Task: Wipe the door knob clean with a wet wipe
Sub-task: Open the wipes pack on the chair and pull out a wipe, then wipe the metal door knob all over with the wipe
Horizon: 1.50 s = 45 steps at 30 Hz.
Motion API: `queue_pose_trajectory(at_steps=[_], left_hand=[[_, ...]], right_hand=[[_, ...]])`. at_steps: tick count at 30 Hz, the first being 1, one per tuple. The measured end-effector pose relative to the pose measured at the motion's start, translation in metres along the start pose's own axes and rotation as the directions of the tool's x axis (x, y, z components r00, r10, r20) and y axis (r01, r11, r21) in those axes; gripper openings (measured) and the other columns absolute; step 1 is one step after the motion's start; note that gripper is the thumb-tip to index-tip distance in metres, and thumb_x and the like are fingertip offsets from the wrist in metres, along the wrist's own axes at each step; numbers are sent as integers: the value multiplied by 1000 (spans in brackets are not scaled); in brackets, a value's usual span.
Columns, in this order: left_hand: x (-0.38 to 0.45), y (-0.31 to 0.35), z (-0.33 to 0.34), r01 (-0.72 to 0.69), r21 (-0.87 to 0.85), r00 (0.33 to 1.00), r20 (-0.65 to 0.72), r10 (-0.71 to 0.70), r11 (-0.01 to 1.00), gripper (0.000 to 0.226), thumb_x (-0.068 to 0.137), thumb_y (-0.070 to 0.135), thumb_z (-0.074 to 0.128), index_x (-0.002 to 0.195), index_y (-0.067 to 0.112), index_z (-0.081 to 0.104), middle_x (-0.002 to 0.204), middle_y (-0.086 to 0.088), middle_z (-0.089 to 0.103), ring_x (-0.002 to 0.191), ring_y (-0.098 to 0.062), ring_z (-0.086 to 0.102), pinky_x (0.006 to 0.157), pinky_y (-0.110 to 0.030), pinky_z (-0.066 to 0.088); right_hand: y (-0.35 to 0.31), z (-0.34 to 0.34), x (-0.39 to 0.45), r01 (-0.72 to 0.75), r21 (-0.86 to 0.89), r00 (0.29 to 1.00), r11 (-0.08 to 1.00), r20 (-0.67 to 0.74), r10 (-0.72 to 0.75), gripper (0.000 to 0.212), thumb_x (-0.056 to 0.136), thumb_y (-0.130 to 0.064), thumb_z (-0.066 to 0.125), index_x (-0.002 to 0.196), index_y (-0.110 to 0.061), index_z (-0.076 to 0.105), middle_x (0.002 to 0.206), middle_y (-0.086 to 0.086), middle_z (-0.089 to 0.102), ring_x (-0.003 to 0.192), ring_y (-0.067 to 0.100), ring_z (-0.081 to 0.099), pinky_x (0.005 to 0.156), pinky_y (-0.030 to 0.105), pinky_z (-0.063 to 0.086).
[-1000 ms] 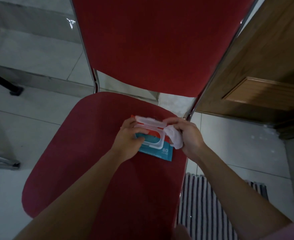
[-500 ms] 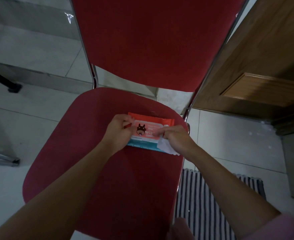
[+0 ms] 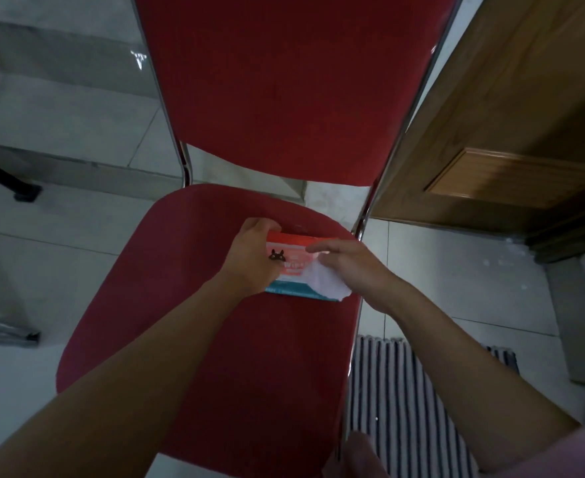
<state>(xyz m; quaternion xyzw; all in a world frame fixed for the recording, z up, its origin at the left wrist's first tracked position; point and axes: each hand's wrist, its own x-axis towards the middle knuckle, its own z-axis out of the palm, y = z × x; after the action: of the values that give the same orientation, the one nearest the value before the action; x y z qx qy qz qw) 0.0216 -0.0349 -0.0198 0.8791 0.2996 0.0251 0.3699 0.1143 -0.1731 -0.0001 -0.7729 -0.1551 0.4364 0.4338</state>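
An orange and teal pack of wet wipes [image 3: 292,260] lies on the red chair seat [image 3: 187,305], its lid closed. My left hand [image 3: 251,258] grips the pack's left end and holds it down. A crumpled white wet wipe [image 3: 325,279] hangs under my right hand [image 3: 351,267], which holds it over the pack's right end with the fingers stretched flat. No door knob is in view.
A wooden door [image 3: 511,125] stands at the right, behind the red chair back [image 3: 291,81]. A striped mat [image 3: 404,391] lies on the pale tiled floor at lower right. A dark furniture leg [image 3: 6,177] crosses the floor at left.
The pack's lid went from open to closed. My right hand drew the wipe clear of the opening and now hovers over the pack's right end. My left hand still holds the pack.
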Motion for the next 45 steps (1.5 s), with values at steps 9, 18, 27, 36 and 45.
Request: queue_pose_trajectory(at_steps=[9, 18, 27, 36, 45], left_hand=[[-15, 135, -92, 369, -626, 878, 477, -37, 687, 20, 87, 19, 55, 106, 14, 56, 93, 0, 66, 85, -19, 64, 82, -34, 50], [-29, 296, -182, -70, -575, 913, 292, 284, 815, 24, 80, 15, 67, 101, 5, 64, 80, -3, 65, 66, -3, 58, 58, -14, 45], [-29, 450, -217, -230, -702, 838, 208, 504, 673, 20, 87, 8, 54, 74, 21, 63, 72, 5, 62, 71, -8, 60, 68, -24, 52], [-23, 577, -151, -196, -841, 841, 120, 528, 504, 5, 88, 14, 55, 91, 11, 58, 94, -10, 64, 85, -16, 64, 84, -35, 53], [-2, 681, -66, -319, -813, 807, 36, 589, 487, 37, 78, 4, 67, 102, 29, 57, 119, -7, 58, 109, -20, 58, 90, -36, 52]], right_hand=[[-104, -73, -72, 260, 377, 961, 889, -187, -202, 29, 83, -3, 61, 112, -7, 61, 103, 11, 66, 91, 20, 64, 78, 34, 52], [-216, -164, -179, 524, 270, 823, 808, -406, -397, 20, 90, -14, 54, 105, -8, 65, 91, 3, 69, 78, 9, 66, 70, 24, 55], [-265, -279, -274, 648, 152, 681, 746, -555, -478, 22, 91, -23, 52, 107, -14, 65, 101, 1, 68, 88, 9, 67, 69, 19, 54], [-245, -400, -329, 692, 119, 588, 712, -665, -460, 21, 88, -19, 56, 107, -12, 63, 90, 6, 69, 77, 13, 68, 64, 22, 54], [-202, -513, -351, 688, 237, 668, 685, -576, -471, 50, 79, -1, 63, 124, -17, 49, 102, 15, 72, 94, 31, 68, 78, 34, 56]])
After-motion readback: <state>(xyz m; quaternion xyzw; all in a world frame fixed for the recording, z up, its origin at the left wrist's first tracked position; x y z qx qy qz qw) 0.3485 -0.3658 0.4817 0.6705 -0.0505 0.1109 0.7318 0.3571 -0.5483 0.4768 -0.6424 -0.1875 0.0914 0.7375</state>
